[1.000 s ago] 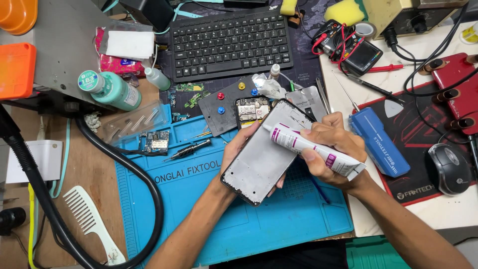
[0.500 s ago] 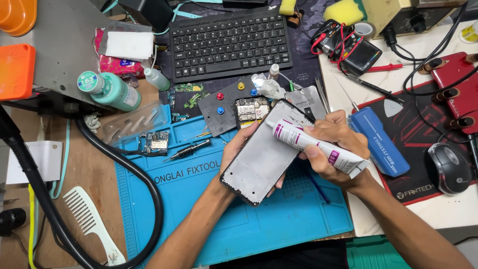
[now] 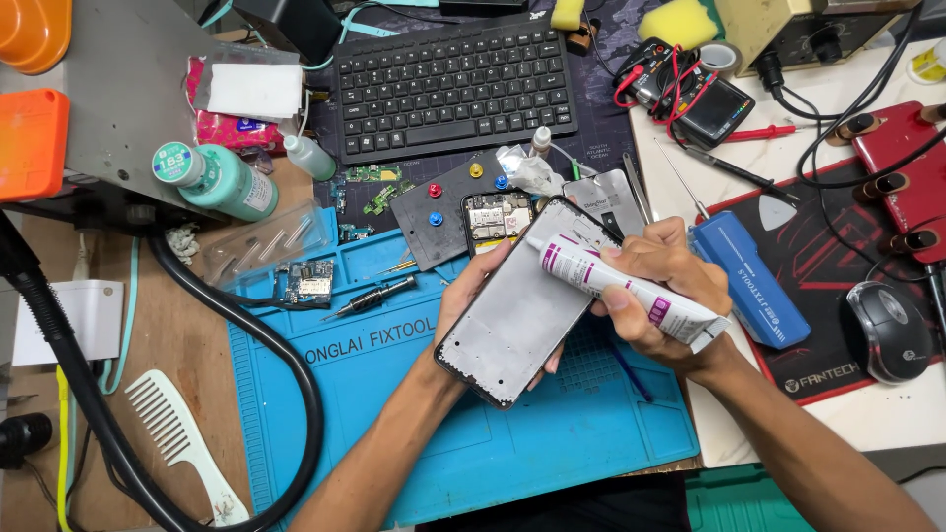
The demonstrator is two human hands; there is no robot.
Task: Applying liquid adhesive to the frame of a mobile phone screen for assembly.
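Observation:
My left hand (image 3: 471,294) grips a grey phone frame (image 3: 522,305) from below, tilted over the blue work mat (image 3: 473,433). A white and purple glue tube (image 3: 621,286) is squeezed in my right hand (image 3: 660,286). The tube's nozzle rests near the frame's upper right edge. A small circuit board (image 3: 498,217) lies on a dark plate just beyond the frame.
A black keyboard (image 3: 448,84) sits at the back. A thick black hose (image 3: 246,325) loops across the mat's left side. A green bottle (image 3: 212,180), white comb (image 3: 182,443), blue tool box (image 3: 751,281), mouse (image 3: 887,330) and multimeter (image 3: 690,99) surround the mat.
The tube's nozzle has shifted slightly up along the frame's right edge. Both hands otherwise stay in place.

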